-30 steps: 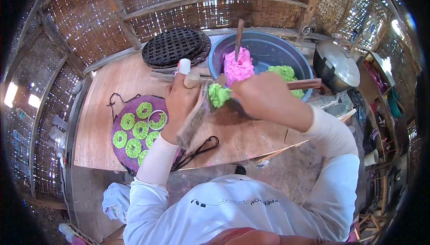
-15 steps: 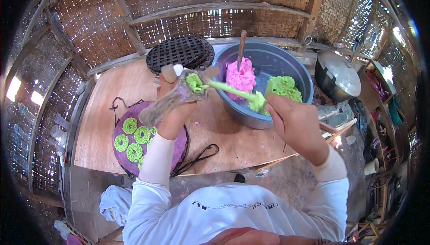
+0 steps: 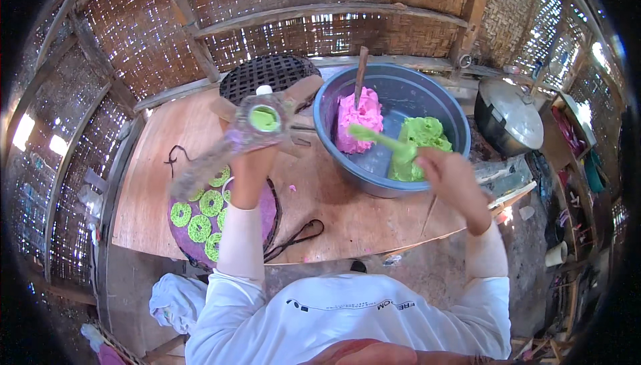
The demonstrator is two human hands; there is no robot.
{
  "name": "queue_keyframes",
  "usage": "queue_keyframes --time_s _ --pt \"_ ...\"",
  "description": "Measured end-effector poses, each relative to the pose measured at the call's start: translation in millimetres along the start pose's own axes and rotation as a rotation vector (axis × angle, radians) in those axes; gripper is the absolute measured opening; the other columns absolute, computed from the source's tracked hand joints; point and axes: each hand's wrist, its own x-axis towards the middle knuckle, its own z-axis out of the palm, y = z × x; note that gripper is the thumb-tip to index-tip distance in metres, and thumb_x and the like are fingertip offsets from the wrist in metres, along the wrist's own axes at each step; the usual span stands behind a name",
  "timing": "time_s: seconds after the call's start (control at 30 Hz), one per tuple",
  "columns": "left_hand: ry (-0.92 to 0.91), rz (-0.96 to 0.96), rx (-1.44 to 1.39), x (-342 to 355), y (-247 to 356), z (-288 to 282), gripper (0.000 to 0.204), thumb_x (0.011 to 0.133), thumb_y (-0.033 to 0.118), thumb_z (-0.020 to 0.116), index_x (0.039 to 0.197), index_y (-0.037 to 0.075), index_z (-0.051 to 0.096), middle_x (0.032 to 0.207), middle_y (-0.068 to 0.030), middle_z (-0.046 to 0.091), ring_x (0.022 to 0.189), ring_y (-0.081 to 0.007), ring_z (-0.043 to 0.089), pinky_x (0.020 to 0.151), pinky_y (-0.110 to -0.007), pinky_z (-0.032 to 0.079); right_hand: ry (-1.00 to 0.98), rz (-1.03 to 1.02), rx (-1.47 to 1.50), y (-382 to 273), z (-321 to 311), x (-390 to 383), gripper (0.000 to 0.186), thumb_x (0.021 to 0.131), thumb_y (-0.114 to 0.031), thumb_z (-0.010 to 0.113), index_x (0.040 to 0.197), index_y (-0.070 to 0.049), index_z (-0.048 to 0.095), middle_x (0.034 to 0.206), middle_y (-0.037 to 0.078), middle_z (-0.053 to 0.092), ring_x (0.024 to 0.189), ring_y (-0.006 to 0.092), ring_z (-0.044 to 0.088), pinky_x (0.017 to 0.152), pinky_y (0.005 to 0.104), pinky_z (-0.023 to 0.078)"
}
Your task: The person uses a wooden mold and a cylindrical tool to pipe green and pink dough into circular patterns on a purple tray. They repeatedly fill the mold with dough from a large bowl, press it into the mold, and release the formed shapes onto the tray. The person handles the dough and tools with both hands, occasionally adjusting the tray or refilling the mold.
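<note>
My left hand (image 3: 251,161) is wrapped round a worn wooden hand press (image 3: 290,104), holding it above the table. Green dough (image 3: 265,119) sits inside the press's round opening. My right hand (image 3: 449,176) grips a stick-like spoon (image 3: 384,139) smeared with the same dough, over the blue basin (image 3: 400,183). In that basin lie a pink dough lump (image 3: 360,123) with a wooden stick (image 3: 361,74) standing in it, and a green dough lump (image 3: 422,132) beside my right hand. Below the press, several green lacy rings (image 3: 199,227) lie on a round purple mat (image 3: 257,238), partly hidden by my left arm.
Dark woven trays (image 3: 270,74) are stacked at the back of the wooden table (image 3: 334,231). A big lidded metal pot (image 3: 511,118) stands right of the basin. Black cord (image 3: 294,241) trails from the mat. Woven walls (image 3: 327,38) close in the back, and a cloth (image 3: 177,301) lies lower left.
The spoon has left the press and moved right, over the basin. The press has shifted left, and the green dough now sits lower in its opening.
</note>
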Motion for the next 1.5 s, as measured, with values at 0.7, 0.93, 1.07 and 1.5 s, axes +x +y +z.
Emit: queue_keyframes --time_s 0.7,0.93,1.07,1.5 --pt "0.075 -0.223 -0.084 -31.5 31.9 -29.4 0.030 0.074 0.021 0.071 0.098 0.009 0.057 0.112 -0.0077 0.055 0.102 -0.0186 0.053 0.078 -0.033 0.047 -1.239 0.369 2.338 -73.3 90.5 30.4 0.090 0.071 -0.075 0.043 0.138 -0.016 0.025 0.091 0.010 0.048 0.054 0.0118 0.039 0.044 0.0236 0.034" --pt "-0.225 0.093 1.184 -78.2 59.4 -91.7 0.032 0.071 0.018 0.071 0.099 0.006 0.061 0.097 -0.0074 0.063 0.087 -0.0191 0.060 0.074 -0.033 0.048 -0.374 -0.002 1.696 -105.1 113.2 43.5 0.052 0.088 -0.034 0.051 0.127 -0.005 0.034 0.093 0.006 0.049 0.060 0.0082 0.046 0.043 0.0222 0.040" --pt "-0.421 0.025 1.427 -72.7 98.6 -109.5 0.044 0.064 0.039 0.073 0.093 0.009 0.060 0.087 -0.0081 0.062 0.083 -0.0270 0.059 0.071 -0.038 0.046 -0.247 -0.305 1.286 -158.3 113.8 43.2 0.071 0.080 -0.032 0.060 0.133 -0.001 0.024 0.102 0.008 0.044 0.072 0.0119 0.048 0.061 0.0258 0.044" --pt "-0.737 -0.382 1.035 -87.8 120.0 -187.3 0.056 0.066 0.041 0.072 0.111 0.009 0.057 0.113 -0.0096 0.057 0.107 -0.0255 0.053 0.092 -0.038 0.037 -0.299 -0.641 0.691 -255.9 141.1 18.1 0.093 0.069 -0.028 0.075 0.135 0.005 0.018 0.126 0.024 0.041 0.114 0.0327 0.047 0.095 0.0368 0.037"
